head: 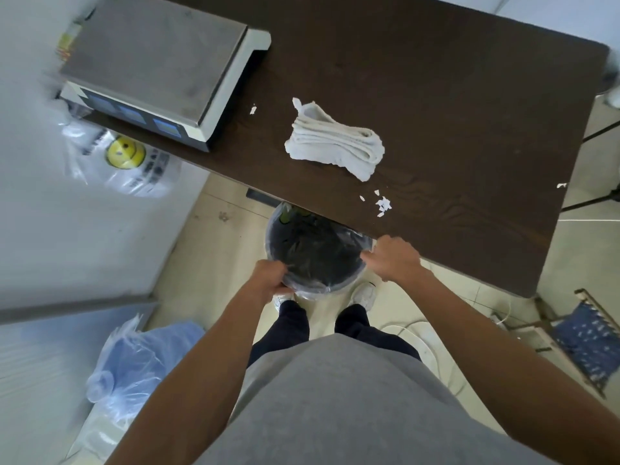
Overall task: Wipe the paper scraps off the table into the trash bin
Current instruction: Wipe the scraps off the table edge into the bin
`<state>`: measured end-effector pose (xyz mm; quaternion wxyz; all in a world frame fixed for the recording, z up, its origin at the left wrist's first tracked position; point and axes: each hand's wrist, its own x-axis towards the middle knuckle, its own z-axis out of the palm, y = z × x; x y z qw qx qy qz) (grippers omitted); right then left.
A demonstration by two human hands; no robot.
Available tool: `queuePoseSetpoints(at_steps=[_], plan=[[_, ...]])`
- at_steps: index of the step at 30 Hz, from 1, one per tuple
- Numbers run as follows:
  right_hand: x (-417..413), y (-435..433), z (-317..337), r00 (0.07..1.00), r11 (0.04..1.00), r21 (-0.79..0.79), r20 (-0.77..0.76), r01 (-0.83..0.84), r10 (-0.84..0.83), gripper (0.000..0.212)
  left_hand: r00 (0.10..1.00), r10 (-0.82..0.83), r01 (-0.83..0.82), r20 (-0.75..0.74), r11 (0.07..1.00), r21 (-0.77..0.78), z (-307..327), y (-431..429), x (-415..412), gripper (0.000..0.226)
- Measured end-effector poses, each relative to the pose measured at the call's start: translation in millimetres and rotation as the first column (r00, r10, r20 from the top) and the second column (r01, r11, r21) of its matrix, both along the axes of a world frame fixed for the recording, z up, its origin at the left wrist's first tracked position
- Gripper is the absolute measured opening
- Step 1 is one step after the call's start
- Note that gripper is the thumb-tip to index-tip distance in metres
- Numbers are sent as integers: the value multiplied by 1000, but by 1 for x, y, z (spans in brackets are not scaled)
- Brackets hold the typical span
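Note:
A round trash bin (315, 250) with a dark liner stands on the floor, half under the near edge of the dark brown table (453, 112). My left hand (270, 275) grips its near left rim and my right hand (394, 258) grips its right rim. A folded white cloth (335, 142) lies on the table beyond the bin. Several white paper scraps (382, 204) sit near the table edge just right of the bin. One scrap (253, 109) lies left of the cloth and another scrap (561, 185) at the right edge.
A grey electronic scale (157, 62) fills the table's left end. A printed plastic bag (124, 159) hangs at the left wall, and a blue plastic bag (134, 360) lies on the floor at lower left. A folding stool (583, 340) stands at the right.

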<state>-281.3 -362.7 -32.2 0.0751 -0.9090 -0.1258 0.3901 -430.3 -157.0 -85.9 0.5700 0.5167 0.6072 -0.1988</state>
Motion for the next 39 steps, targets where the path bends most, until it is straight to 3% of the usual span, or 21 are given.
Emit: queuePoseSetpoints(at_steps=[4, 8, 12, 14, 17, 21, 24, 29, 32, 35, 39], plan=[[17, 32, 29, 953, 986, 101, 284, -136, 102, 32, 1000, -24, 24, 5, 1000, 13, 12, 2, 2, 26], [42, 71, 44, 834, 871, 325, 529, -368, 154, 22, 999, -47, 47, 14, 999, 4, 23, 4, 6, 28], [80, 103, 49, 657, 818, 324, 749, -476, 85, 42, 998, -55, 55, 11, 998, -2, 28, 7, 10, 29], [100, 116, 51, 640, 841, 242, 753, -484, 152, 60, 998, -57, 57, 12, 998, -3, 28, 7, 10, 29], [125, 130, 49, 697, 862, 113, 644, -494, 315, 83, 999, -50, 50, 2, 999, -17, 23, 7, 10, 28], [138, 143, 37, 796, 874, 75, 457, -480, 397, 89, 999, -39, 38, -23, 998, -45, 18, 8, 11, 22], [135, 149, 27, 789, 866, 29, 430, -499, 440, 95, 999, -39, 38, -36, 999, -32, 21, 9, 11, 18], [126, 152, 16, 728, 863, -45, 515, -504, 452, 97, 997, -67, 66, -41, 998, -22, 20, 12, 15, 20], [126, 149, 11, 694, 856, -69, 554, -512, 460, 85, 996, -85, 84, -28, 996, -27, 22, 14, 18, 20], [133, 148, 15, 696, 854, -30, 565, -520, 444, 67, 992, -120, 119, -32, 992, -34, 24, 15, 20, 21], [149, 130, 28, 730, 876, 24, 564, -482, 386, 61, 989, -146, 145, -32, 988, -46, 27, 13, 22, 23]])
